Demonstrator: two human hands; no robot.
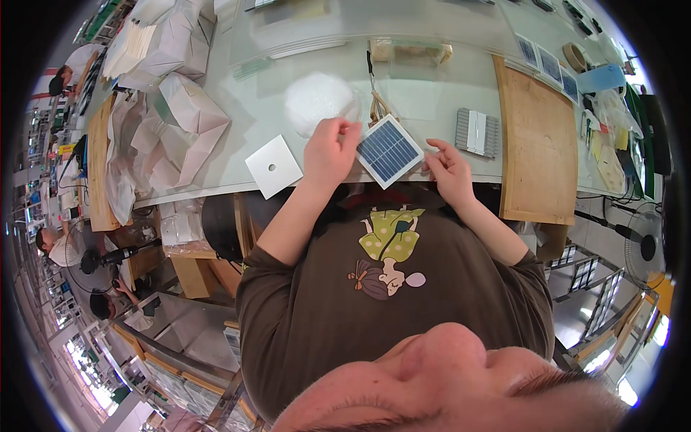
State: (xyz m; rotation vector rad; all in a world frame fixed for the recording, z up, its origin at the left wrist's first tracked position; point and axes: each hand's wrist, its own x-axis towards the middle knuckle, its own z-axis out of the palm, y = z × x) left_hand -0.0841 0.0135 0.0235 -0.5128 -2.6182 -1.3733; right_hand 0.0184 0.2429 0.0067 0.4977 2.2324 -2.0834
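A small square solar panel point(390, 151) with dark blue cells and a white border is tilted cornerwise at the table's near edge, between my hands. My left hand point(331, 153) is closed in a pinch beside its left corner; what the fingertips hold is too small to make out. At the right corner, my right hand point(448, 169) has its thumb and bent fingers closed on the panel's edge. Behind my left hand lies a round, whitish, translucent stack point(319, 103). Left of that hand is a white square card point(273, 166) with a round hole.
A grey ribbed bundle with a pale band point(476, 132) lies to the right, beside a wooden board point(538, 140). Crumpled white packaging point(180, 133) covers the left side. A clear raised shelf point(374, 25) spans the back. More solar panels point(549, 65) lie at far right.
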